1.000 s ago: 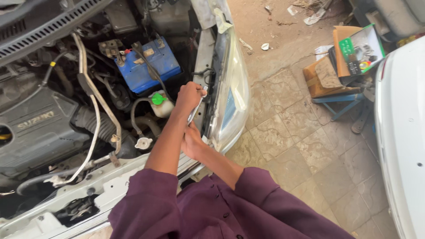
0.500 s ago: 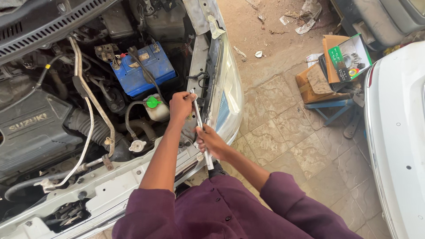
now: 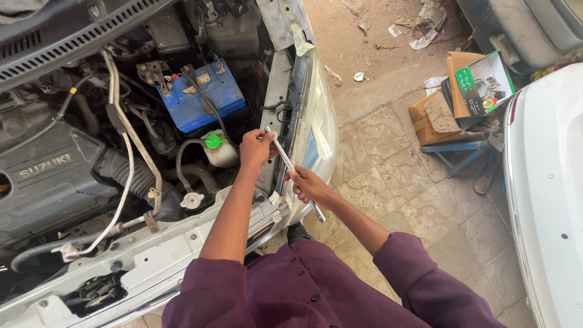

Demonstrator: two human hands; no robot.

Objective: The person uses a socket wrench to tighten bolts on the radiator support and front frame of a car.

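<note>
**Hands spread apart along the wrench**

The left hand [image 3: 255, 149] grips the top of the long metal wrench [image 3: 294, 172] by the headlight [image 3: 319, 130]; the right hand [image 3: 306, 182], a second ago bunched against the left, now clasps the shaft lower down, widening the grip for leverage

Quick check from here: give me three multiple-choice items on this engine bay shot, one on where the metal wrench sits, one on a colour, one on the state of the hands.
1. Where is the long metal wrench?
A. beside the headlight
B. on the battery
C. on the floor

2. What colour is the battery top?
A. red
B. blue
C. yellow

3. How is the wrench held?
A. by no hand
B. by one hand
C. by both hands

Answers: 1 A, its shaft runs along the headlight's inner edge; 2 B, the case is blue; 3 C, the left hand grips the top and the right hand the shaft.
</note>
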